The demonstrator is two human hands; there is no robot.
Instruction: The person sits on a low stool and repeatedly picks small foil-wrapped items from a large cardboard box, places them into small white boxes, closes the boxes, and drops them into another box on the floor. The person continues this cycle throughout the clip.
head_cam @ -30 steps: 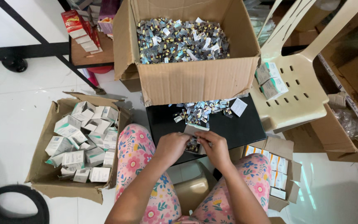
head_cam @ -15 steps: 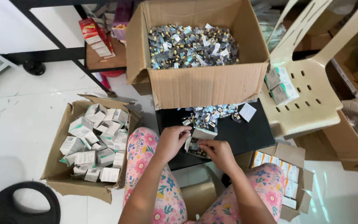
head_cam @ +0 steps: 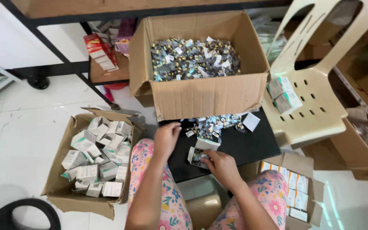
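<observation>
The person sits over a black tray [head_cam: 252, 147] and appears to be midway through filling a small white carton [head_cam: 200, 152] with shiny foil sachets. The right hand [head_cam: 221, 165] is closed around the carton, thumb and fingers pinching its sides, with the open flap turned toward 12 o'clock and silvery contents showing inside. The left hand [head_cam: 166, 137] hangs at about 10 o'clock from the carton, fingers loosely curled and holding nothing that can be made out (its fingertips sit just beside the tray's near edge). A loose heap of foil sachets [head_cam: 213, 124] lies on the tray at 12 o'clock from the carton, just beside it. By the look of things, the next move calls for the free hand to reach a short way toward 2 o'clock and pinch a sachet off the heap while the right keeps the carton's mouth steady and open.
</observation>
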